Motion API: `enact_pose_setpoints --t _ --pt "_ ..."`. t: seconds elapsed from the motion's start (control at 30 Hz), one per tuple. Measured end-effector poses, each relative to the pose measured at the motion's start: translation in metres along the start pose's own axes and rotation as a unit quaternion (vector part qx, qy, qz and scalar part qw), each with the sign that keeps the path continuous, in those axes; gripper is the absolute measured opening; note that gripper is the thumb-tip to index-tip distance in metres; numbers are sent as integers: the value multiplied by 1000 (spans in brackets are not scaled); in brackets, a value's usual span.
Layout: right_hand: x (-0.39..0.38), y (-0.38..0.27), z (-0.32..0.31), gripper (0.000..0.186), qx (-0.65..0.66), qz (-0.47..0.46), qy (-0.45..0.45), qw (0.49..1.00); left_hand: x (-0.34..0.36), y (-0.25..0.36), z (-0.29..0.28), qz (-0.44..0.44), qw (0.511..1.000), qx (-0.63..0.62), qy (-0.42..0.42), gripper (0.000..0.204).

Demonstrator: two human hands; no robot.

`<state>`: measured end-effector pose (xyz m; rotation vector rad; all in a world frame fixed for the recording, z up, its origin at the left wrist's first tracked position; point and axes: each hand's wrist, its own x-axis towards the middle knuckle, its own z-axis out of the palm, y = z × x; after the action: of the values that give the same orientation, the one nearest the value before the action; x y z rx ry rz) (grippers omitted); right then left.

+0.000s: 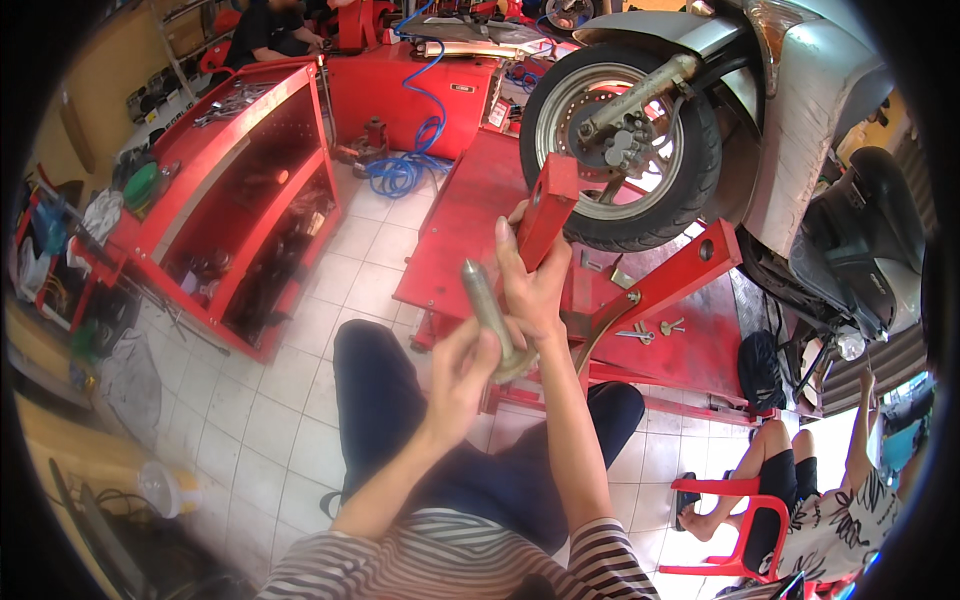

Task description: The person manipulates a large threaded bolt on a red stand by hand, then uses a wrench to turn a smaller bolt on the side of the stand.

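Observation:
My left hand (465, 365) is closed around a tapered steel pin (478, 295), its pointed end up and its wider base down by my fingers. My right hand (532, 280) grips an upright red steel bar (549, 195) with a hole in it, just beside the pin. To the right, a second red bar (680, 270) with holes slants up from the red lift platform (450, 240). Above my hands is a scooter's front wheel (542, 150) with a brake caliper. Loose metal parts and a wrench (633, 335) lie on the platform.
A red tool cart (215, 230) stands left, with a red cabinet (410, 100) and coiled blue hose (395, 175) behind. A person (260, 40) works at the upper left. Another person (820, 520) sits at the lower right by a red chair (710, 570). A bucket (170, 490) is lower left.

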<state>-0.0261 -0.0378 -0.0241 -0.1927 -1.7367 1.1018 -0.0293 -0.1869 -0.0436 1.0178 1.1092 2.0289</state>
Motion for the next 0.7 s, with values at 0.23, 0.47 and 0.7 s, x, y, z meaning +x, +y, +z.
enact_pose_setpoints --t 0.23,0.47,0.7 --pt "26 12 -2 26 19 71 -14 997 39 -27 -11 7 1000 15 6 44" --pt "24 12 -22 32 129 59 -30 989 52 -34 -7 4 999 29 -32 39" --pt "-5 -25 -66 28 -171 -57 -44 983 58 -28 -9 36 990 133 -27 32"
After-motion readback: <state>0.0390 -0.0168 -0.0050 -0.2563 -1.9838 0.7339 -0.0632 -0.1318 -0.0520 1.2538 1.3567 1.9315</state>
